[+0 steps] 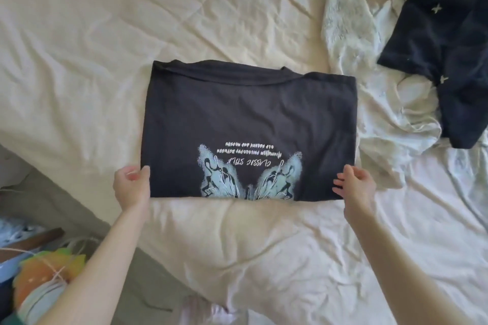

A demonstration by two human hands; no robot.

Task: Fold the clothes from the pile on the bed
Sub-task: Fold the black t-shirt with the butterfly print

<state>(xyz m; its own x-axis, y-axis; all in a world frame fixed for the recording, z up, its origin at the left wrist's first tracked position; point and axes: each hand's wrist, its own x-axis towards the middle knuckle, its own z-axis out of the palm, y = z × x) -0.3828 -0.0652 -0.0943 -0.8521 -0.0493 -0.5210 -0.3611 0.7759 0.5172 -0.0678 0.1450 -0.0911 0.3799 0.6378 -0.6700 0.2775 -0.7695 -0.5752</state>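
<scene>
A dark grey T-shirt (248,124) lies folded into a wide rectangle in the middle of the bed (79,47), on a creased cream sheet, with its collar at the far edge and a pale blue butterfly print with white upside-down letters at the near edge. The left hand (131,184) holds the near left corner of the T-shirt: the thumb lies on top of the cloth and the fingers (129,175) are curled at the edge, so it pinches the corner. The right hand (355,184) is at the near right corner; its fingers (340,182) are rather straight and a little spread on top of the cloth, and the thumb is at the side edge, but I cannot tell if it really pinches the cloth. To the right, well apart from the T-shirt, a navy garment (443,42) with small pale stars lies crumpled on a rumpled white blanket (353,34). At the lower left, beside the bed, some colourful things (45,277) lie on the floor, blurred
</scene>
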